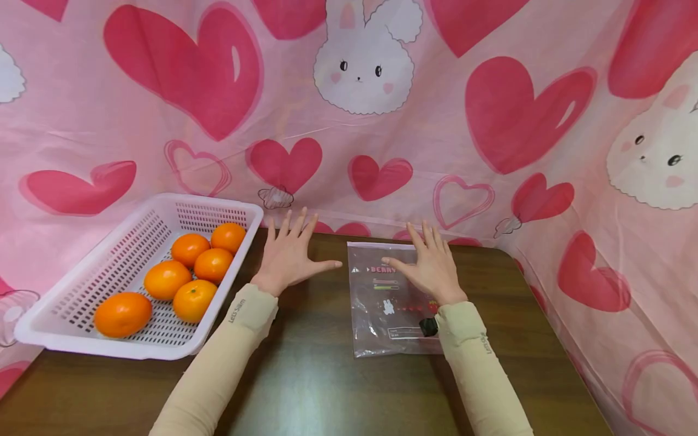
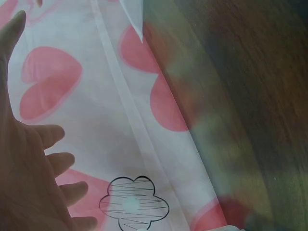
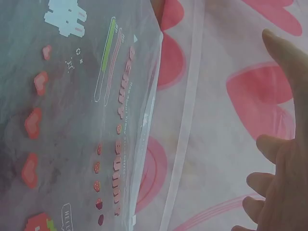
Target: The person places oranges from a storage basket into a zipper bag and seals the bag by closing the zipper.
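Observation:
My left hand [image 1: 287, 257] is held over the table with fingers spread and thumb pointing right, holding nothing. Just to its left stands a white perforated plastic basket [image 1: 71, 284] with several oranges [image 1: 167, 280] gathered mostly along its right side. My right hand [image 1: 431, 266], fingers straight and thumb out to the left, overlaps a clear printed zip bag [image 1: 371, 327] in the head view. The bag lies flat, with its zip edge toward the far side. In the right wrist view the bag's print [image 3: 33, 122] of hearts, a bunny and lettering shows beside the fingers [image 3: 269, 147].
The brown wooden table [image 1: 305, 375] has a rounded far right corner. A pink cloth [image 1: 349, 139] with hearts and bunnies hangs behind the table and along its right side. A small black device [image 1: 428, 327] sits at my right wrist.

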{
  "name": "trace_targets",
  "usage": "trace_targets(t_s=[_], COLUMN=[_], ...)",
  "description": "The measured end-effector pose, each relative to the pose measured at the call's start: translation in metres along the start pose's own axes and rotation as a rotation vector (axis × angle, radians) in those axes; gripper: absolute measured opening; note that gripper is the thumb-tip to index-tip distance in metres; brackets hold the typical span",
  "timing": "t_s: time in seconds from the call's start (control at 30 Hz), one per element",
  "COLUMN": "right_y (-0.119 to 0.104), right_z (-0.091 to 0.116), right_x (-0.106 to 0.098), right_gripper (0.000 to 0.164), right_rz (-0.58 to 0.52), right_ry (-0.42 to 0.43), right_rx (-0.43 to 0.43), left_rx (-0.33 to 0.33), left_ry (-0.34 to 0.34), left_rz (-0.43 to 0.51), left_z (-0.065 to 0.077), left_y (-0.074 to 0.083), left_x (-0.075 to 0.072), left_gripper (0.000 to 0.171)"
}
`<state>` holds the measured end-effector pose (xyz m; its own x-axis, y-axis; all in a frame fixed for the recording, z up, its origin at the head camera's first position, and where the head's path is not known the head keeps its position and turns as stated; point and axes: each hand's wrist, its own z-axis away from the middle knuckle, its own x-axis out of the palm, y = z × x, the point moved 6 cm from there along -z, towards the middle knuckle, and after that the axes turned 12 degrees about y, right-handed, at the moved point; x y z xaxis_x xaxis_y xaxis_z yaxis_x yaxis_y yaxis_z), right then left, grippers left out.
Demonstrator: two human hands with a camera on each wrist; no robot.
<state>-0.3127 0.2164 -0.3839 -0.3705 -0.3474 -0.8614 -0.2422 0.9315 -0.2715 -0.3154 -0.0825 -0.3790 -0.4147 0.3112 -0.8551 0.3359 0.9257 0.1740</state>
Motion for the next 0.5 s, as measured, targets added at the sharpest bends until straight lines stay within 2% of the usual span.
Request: trace_targets(t_s=[0.3,0.5], right_y=[0.004,0.008], right_z=[0.0004,0.0013], right_x=[0.0015,0.0031], right_gripper=[0.102,0.099], right_rz=[-0.025,-0.045], right_ry=[-0.01,-0.022], right_rx=[0.03,0.096], left_rx=[-0.015,-0.025], left_ry=[-0.022,-0.043], left_rz=[0.036,0.061], left_z=[0.0032,0.0054], left_y=[0.0004,0.0019], left_x=[0.0059,0.0089], left_gripper=[0.114,0.113])
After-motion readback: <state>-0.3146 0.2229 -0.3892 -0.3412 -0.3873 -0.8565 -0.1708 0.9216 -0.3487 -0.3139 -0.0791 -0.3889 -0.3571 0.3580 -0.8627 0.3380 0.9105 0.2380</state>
